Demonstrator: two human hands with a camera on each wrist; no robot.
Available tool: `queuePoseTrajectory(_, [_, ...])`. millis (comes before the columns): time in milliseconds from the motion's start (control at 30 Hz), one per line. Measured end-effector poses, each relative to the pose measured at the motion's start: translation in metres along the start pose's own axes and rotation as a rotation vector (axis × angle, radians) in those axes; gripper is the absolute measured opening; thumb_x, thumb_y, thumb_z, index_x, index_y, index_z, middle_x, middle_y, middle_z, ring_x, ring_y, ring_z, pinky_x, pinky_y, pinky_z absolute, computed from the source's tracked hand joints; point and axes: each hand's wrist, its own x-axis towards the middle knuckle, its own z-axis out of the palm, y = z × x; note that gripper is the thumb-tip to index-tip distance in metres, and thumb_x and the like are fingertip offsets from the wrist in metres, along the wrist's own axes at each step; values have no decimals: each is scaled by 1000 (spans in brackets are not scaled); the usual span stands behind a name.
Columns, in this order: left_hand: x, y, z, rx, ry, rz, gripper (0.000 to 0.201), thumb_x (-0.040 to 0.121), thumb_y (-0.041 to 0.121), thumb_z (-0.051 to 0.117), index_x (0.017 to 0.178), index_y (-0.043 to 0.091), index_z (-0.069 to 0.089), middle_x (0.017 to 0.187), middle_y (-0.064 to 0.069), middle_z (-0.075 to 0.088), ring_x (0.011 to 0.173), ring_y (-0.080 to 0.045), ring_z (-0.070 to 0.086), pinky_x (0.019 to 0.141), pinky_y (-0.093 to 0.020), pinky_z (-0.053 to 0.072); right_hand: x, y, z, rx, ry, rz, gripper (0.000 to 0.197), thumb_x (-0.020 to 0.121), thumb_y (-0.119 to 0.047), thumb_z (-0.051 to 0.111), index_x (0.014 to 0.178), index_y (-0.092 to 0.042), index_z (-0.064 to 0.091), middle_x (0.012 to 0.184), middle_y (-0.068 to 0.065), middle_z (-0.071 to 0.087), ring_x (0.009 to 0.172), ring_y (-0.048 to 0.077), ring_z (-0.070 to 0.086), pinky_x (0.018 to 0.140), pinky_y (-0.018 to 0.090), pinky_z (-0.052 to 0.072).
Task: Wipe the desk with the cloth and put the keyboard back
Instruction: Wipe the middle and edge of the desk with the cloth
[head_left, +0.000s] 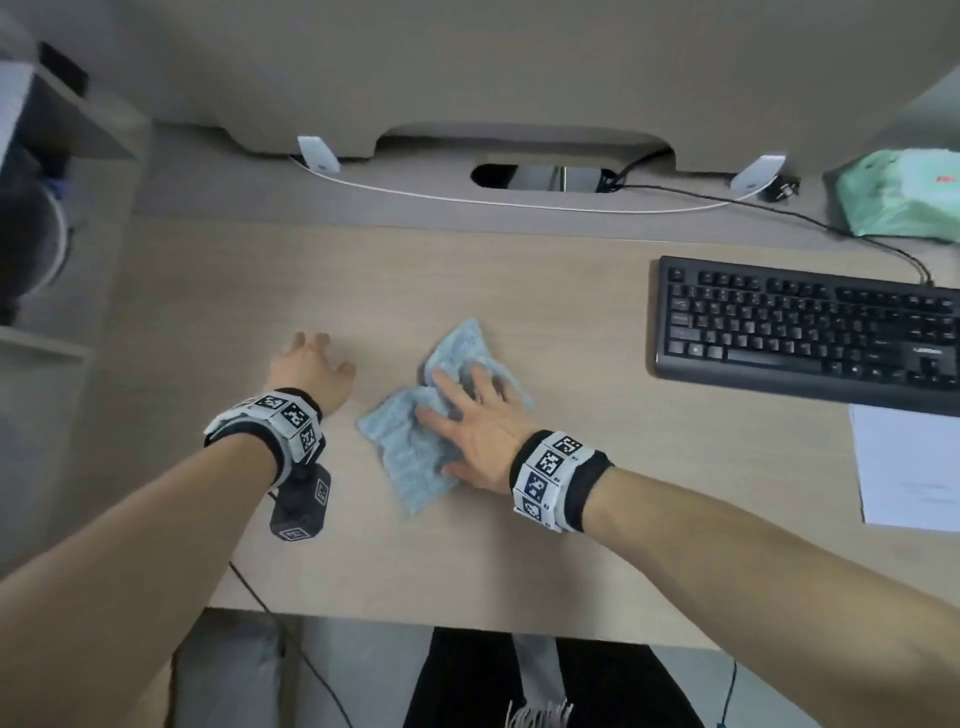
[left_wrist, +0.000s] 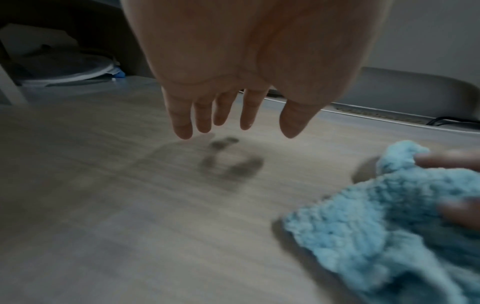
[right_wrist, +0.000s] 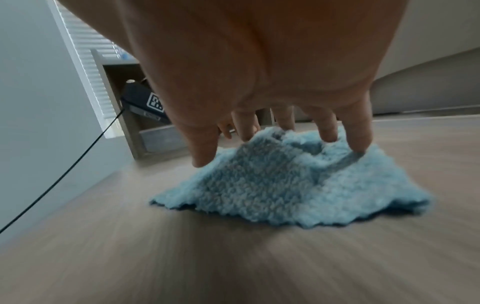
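- Pressing down with spread, nearly straight fingers, the right hand (head_left: 475, 434) pins the light blue cloth (head_left: 415, 457) flat to the desk (head_left: 519, 561); no finger curls round the fabric, as the right wrist view shows the fingertips (right_wrist: 330, 133) digging into the pile.
- Left hand (head_left: 311, 371) holds nothing: its fingers hang relaxed and apart just above the wood at about 9 o'clock from the cloth.
- Cloth lies rumpled at the middle of the desk; the black keyboard (head_left: 805, 332) sits well apart at 2 o'clock, beside a white sheet of paper (head_left: 904, 467).
- Wiping looks to be the step in hand, with the keyboard not yet put back.
- Next, the cloth likely needs steady downward pressure while sweeping the bare centre, then both hands free to bring the keyboard in from 2 o'clock without snagging its cable (head_left: 831, 226).
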Motion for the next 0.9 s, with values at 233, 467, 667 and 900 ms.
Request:
queuePoseTrajectory(233, [32, -27, 1, 47, 15, 169, 63, 85, 40, 52, 143, 19, 37, 153, -12, 27, 136, -38, 29, 112, -46, 31, 11, 41, 1, 67, -29, 314, 68, 94, -56, 41, 153, -43, 8, 164, 1, -16, 146, 47, -9, 113, 69, 11])
queuePoseTrajectory(467, [52, -37, 3, 135, 16, 268, 65, 85, 39, 51, 145, 25, 29, 154, -13, 22, 140, -37, 20, 115, -47, 24, 21, 99, -15, 184, -30, 750, 74, 94, -58, 36, 153, -40, -6, 161, 2, -24, 146, 46, -11, 113, 69, 13])
queuePoseTrajectory(667, [56, -38, -2, 198, -2, 304, 57, 87, 28, 44, 142, 29, 28, 152, -9, 24, 137, -35, 24, 109, -46, 35, 93, 76, -54, 252, -14, 635, 91, 85, -46, 52, 153, -38, -7, 160, 1, -28, 145, 46, -21, 111, 74, 3])
queuePoseTrajectory(900, [50, -37, -2, 177, -4, 273, 64, 85, 23, 45, 144, 33, 24, 153, -2, 19, 139, -31, 20, 105, -47, 40, 51, 67, -27, 166, -59, 410, 79, 83, -81, 23, 152, -45, 9, 163, -8, -18, 147, 39, -19, 113, 70, 0])
